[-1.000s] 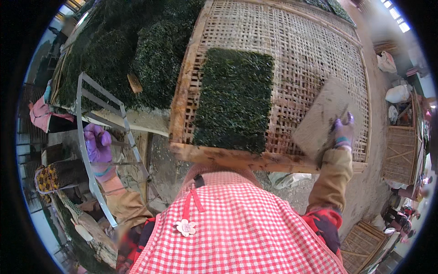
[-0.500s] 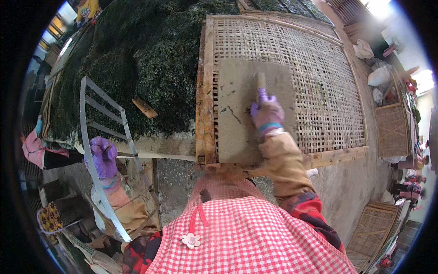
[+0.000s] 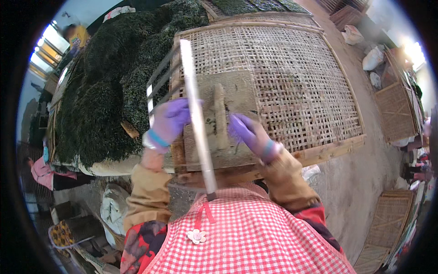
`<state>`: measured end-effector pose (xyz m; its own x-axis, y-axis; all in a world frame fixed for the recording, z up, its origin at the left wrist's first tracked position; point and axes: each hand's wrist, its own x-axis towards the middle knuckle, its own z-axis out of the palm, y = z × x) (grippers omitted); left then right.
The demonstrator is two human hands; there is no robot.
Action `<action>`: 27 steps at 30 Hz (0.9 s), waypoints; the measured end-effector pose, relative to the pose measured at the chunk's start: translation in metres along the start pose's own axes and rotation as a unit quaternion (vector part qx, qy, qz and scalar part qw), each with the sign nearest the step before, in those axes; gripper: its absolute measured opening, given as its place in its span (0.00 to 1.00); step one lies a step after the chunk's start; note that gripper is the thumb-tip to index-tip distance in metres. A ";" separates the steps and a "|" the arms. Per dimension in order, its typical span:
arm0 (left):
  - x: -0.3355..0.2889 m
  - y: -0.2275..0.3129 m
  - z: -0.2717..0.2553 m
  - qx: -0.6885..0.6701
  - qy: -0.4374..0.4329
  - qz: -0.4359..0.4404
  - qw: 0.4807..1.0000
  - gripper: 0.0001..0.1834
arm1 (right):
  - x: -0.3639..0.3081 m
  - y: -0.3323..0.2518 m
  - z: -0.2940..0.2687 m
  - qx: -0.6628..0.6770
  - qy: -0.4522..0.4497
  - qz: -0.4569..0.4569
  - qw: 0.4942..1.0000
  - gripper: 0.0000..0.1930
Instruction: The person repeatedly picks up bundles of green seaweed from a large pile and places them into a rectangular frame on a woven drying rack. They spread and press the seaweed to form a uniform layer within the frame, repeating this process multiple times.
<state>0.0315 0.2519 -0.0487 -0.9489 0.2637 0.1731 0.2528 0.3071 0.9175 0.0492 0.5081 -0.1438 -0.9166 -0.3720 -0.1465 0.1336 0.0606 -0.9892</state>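
Note:
My left hand (image 3: 168,122), in a purple glove, is closed around a light metal frame with crossbars (image 3: 197,109), tilted up over the work surface. Below it lies a flat grey-brown board (image 3: 242,93) with a wooden bar handle (image 3: 221,116) along its middle. Just right of that handle is my right hand (image 3: 248,132), also gloved in purple; it is slightly blurred, its fingers stretched out and nothing in them. The board rests on the left part of a woven bamboo screen (image 3: 301,86) edged with wood. Dark green strands, like seaweed, dot the board.
A large heap of dark green strands (image 3: 91,105) fills the left side, with a small wooden piece (image 3: 130,129) on it. A person in yellow (image 3: 78,37) is at the far left, another in pink (image 3: 42,171) nearer. More bamboo screens (image 3: 396,116) stand at right.
My left hand has swung the metal frame rightward, from the heap's near edge to over the board. My right hand has let go of the handle. The board now appears farther left and lower.

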 end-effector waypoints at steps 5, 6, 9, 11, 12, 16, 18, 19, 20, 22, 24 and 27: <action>0.082 0.043 0.197 0.391 -0.161 0.106 0.900 0.11 | -0.126 -0.019 -0.086 0.251 -0.043 0.155 0.954 0.24; 0.093 0.056 0.231 0.400 -0.209 0.097 0.887 0.11 | -0.137 -0.017 -0.113 0.257 0.004 0.186 0.948 0.21; 0.103 0.076 0.286 0.366 -0.143 0.255 0.884 0.20 | -0.176 0.012 -0.172 0.251 0.072 0.116 0.958 0.14; 0.103 0.070 0.260 0.357 -0.044 0.229 0.905 0.26 | -0.193 0.028 -0.212 0.244 0.143 0.125 0.951 0.12; 0.095 0.058 0.236 0.369 0.024 0.107 0.923 0.30 | -0.198 0.034 -0.228 0.243 0.175 0.150 0.942 0.11; 0.052 -0.043 0.185 0.519 0.175 -0.301 0.781 0.40 | -0.202 0.071 -0.264 0.302 0.173 0.186 0.919 0.12; 0.052 -0.083 0.185 0.525 0.189 -0.329 0.762 0.39 | -0.198 0.096 -0.275 0.315 0.156 0.196 0.915 0.12; 0.051 -0.096 0.184 0.513 0.198 -0.325 0.770 0.39 | -0.197 0.105 -0.279 0.319 0.146 0.203 0.914 0.13; 0.049 -0.108 0.181 0.501 0.207 -0.321 0.777 0.39 | -0.194 0.112 -0.281 0.336 0.159 0.220 0.902 0.13; 0.048 -0.117 0.174 0.471 0.211 -0.307 0.800 0.39 | -0.188 0.120 -0.285 0.371 0.193 0.252 0.873 0.14; 0.050 -0.116 0.167 0.434 0.208 -0.297 0.825 0.39 | -0.186 0.127 -0.279 0.371 0.224 0.261 0.863 0.15; 0.047 -0.099 0.156 0.452 0.251 -0.277 0.810 0.37 | -0.182 0.129 -0.274 0.351 0.264 0.280 0.854 0.13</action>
<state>-0.0087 0.3768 -0.1870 -0.8641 -0.4783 0.1563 -0.4179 0.8552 0.3067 0.1302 0.8371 -0.2428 -0.6531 0.0134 -0.7571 0.6292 -0.5467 -0.5525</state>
